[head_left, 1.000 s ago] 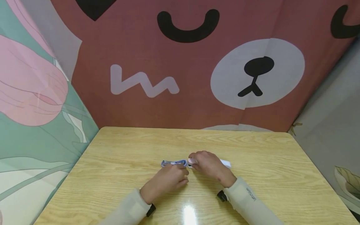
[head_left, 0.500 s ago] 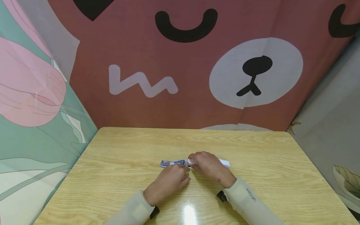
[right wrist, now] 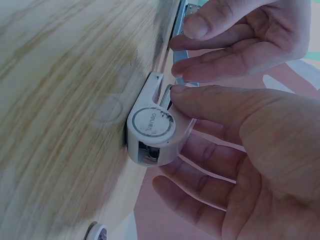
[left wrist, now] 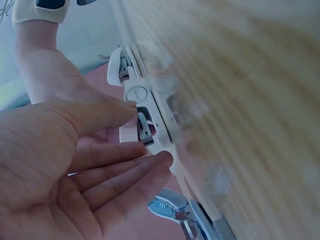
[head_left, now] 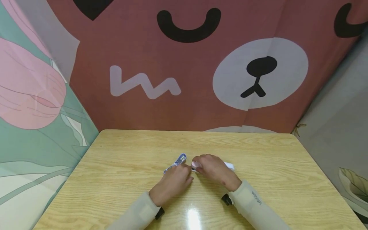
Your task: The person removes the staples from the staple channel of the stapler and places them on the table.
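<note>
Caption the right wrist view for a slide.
The right hand holds a round-capped white plastic device at a pale wood-grain table, the left hand close by.

White plastic device with a round printed cap [right wrist: 151,123]: it rested on the pale wooden table with brown grain [right wrist: 60,90].
Right hand [right wrist: 265,155]: its thumb and fingers pinched this device.
Left hand [right wrist: 265,40]: it was near a blue thing with a metal part [right wrist: 191,9], partly hidden.
Bottom edge: a small white thing [right wrist: 97,232] was partly visible.

Cream left sleeve [head_left: 133,212], matching right sleeve [head_left: 260,210] with dark lettering [head_left: 256,198], black wrist cameras [head_left: 226,199]
</note>
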The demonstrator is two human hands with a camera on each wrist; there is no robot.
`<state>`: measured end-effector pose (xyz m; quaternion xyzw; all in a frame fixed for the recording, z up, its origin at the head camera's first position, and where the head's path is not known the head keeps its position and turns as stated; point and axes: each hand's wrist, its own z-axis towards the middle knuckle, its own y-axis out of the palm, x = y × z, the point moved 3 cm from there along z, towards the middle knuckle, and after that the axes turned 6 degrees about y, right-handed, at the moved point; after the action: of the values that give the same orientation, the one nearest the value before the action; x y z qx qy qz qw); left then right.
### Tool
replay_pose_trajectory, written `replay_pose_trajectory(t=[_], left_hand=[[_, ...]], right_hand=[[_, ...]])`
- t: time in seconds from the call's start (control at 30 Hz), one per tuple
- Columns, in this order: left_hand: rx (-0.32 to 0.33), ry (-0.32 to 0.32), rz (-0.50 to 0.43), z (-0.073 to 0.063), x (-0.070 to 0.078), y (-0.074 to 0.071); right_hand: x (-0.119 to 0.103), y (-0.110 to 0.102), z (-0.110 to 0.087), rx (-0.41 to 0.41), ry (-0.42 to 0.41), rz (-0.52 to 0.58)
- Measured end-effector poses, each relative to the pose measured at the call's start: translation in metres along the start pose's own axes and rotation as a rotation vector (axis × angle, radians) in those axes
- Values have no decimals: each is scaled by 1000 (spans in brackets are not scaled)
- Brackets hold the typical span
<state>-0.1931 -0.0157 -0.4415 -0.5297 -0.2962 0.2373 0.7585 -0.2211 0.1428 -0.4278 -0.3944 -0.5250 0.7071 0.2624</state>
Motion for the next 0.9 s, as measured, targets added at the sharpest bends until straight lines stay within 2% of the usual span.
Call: replay_pose_trajectory(t=[0.37, 0.7, 0.9], left_hand=[[-26, -7, -92, 7, -16, 2], [-54, 6, -198, 25, -22, 2], [-109, -56, -229, 31, -26, 3]], right_hand=[[1, 0, 1, -22, 0, 8], [2, -2, 2, -60, 60, 39], [1, -2, 3, -65, 51, 44]])
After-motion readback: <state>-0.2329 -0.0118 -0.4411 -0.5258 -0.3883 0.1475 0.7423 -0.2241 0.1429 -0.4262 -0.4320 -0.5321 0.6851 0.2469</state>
